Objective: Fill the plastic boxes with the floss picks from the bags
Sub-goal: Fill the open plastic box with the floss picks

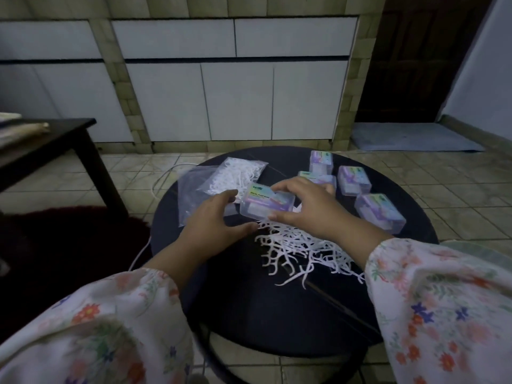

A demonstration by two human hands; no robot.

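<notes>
A clear plastic box (263,202) with a purple label is held just above the round black table (277,314). My right hand (307,209) grips its right end, thumb under, fingers over the top. My left hand (219,217) sits at its left end with fingers spread, touching or nearly touching it. A loose heap of white floss picks (302,250) lies on the table below both hands. A clear bag (232,176) holding floss picks rests at the back left, on top of a flat, empty-looking bag (191,195).
Several closed boxes stand at the back right: box (320,162), box (354,180), box (379,212) and one partly hidden behind my right hand. A dark side table (55,139) stands to the left. A white cord (163,178) trails over the tiled floor.
</notes>
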